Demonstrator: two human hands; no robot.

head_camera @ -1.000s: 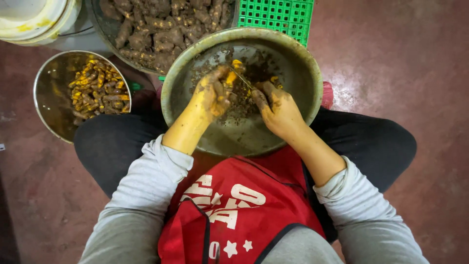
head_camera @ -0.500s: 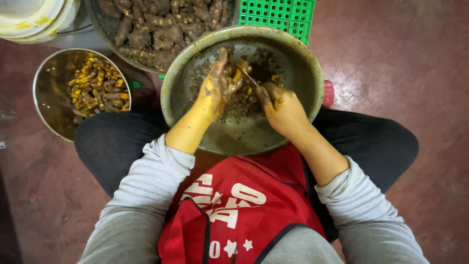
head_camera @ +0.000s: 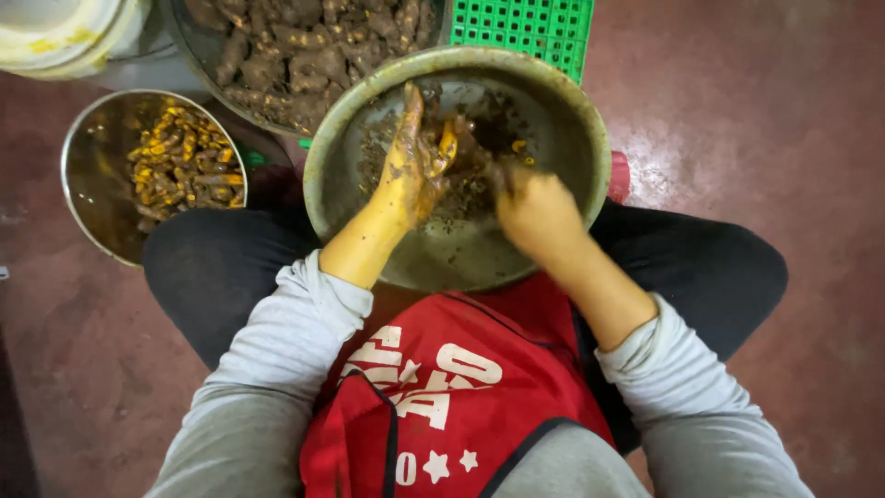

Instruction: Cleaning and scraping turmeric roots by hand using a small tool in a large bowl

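We are looking at a simple food-preparation workplace, where the work is done seated low over a dark red, stained concrete floor [head_camera: 756, 120] rather than at any furniture. Around us stand bulk vessels: a large worn metal basin [head_camera: 572, 120] with muddy scraps, a steel bowl [head_camera: 88, 175] of peeled orange-yellow roots, a tub of unpeeled earthy roots [head_camera: 304, 55], a green plastic crate [head_camera: 525, 28] and a stained white bucket [head_camera: 64, 32]. A red apron [head_camera: 461, 387] adds to the working look.

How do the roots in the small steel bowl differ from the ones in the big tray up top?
The roots in the small bowl are bright orange-yellow, small and scraped clean; the roots in the big tray are muddy brown, bigger and unpeeled. Both are knobbly roots piled in metal containers on the floor.
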